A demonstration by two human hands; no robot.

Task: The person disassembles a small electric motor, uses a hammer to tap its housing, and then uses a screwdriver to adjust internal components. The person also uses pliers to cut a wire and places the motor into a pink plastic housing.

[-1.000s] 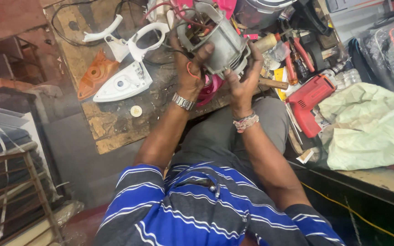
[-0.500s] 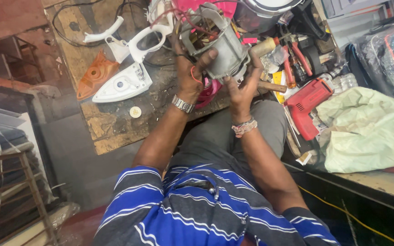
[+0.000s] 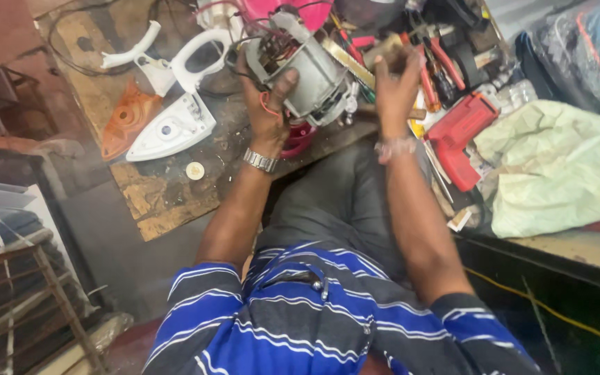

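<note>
My left hand [image 3: 269,104], with a metal watch on the wrist, is shut around a grey electric motor [image 3: 312,69] with loose red wires, and holds it tilted above the workbench edge. A pink-red part [image 3: 298,137] shows just under the motor. My right hand [image 3: 394,87], with a bracelet, is off the motor and lies to its right in a pile of tools. Its fingers curl over a tan tool handle [image 3: 385,48]. How firmly it grips that handle is unclear.
A white iron body [image 3: 171,128], an orange iron plate [image 3: 126,118] and white handle pieces [image 3: 199,59] lie on the worn wooden bench [image 3: 168,201]. Right of my hands are red-handled pliers [image 3: 439,62], a red drill [image 3: 456,135] and a pale green cloth [image 3: 557,167]. A metal rack [image 3: 22,278] stands lower left.
My right hand has let go of the motor and moved right onto the tool pile. The left hand still holds the motor, now turned slightly.
</note>
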